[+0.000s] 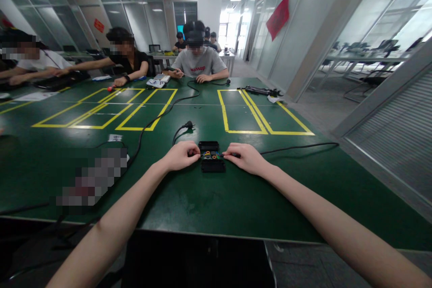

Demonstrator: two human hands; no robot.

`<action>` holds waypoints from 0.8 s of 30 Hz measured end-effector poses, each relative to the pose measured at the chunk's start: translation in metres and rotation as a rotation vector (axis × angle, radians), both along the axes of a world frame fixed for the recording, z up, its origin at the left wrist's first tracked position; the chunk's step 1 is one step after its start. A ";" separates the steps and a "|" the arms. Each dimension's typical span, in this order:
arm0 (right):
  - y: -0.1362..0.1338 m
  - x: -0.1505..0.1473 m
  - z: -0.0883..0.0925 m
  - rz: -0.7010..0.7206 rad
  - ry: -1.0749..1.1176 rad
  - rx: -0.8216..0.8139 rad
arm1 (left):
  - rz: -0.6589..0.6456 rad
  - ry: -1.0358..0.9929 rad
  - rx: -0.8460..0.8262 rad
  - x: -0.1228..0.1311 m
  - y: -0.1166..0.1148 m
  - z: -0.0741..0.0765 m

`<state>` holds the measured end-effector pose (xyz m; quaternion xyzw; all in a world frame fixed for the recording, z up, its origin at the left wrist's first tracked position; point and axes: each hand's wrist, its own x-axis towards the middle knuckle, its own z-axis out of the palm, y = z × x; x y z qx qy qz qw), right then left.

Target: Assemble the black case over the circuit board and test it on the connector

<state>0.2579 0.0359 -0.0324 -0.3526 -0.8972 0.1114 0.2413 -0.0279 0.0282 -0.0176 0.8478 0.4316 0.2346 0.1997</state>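
The left hand (180,155) curls its fingers (193,150) narrowly onto the left edge of the open black case (212,162), which lies on the green table (209,202) between both sets of fingertips. A power plug (188,125) lies just beyond. The right hand (245,157) pinches a black cable (297,146) at the case's right edge.

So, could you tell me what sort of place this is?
Probably an electronics assembly workshop: a green workbench with yellow taped bays, people seated along it, and an opened black electrical box.
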 end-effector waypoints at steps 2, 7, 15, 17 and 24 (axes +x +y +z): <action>-0.001 -0.001 0.000 -0.001 -0.034 0.012 | 0.001 -0.002 -0.005 0.000 0.000 -0.001; -0.002 -0.003 -0.006 -0.027 -0.023 0.031 | 0.013 -0.038 -0.019 -0.001 0.000 0.001; -0.007 -0.002 0.001 -0.023 0.250 0.095 | 0.057 -0.240 -0.174 -0.001 -0.005 0.014; -0.010 0.000 0.005 0.010 0.284 0.110 | 0.046 -0.278 -0.222 0.000 -0.006 0.016; -0.018 0.007 0.008 0.153 0.256 0.035 | -0.047 -0.215 -0.353 0.001 -0.012 0.020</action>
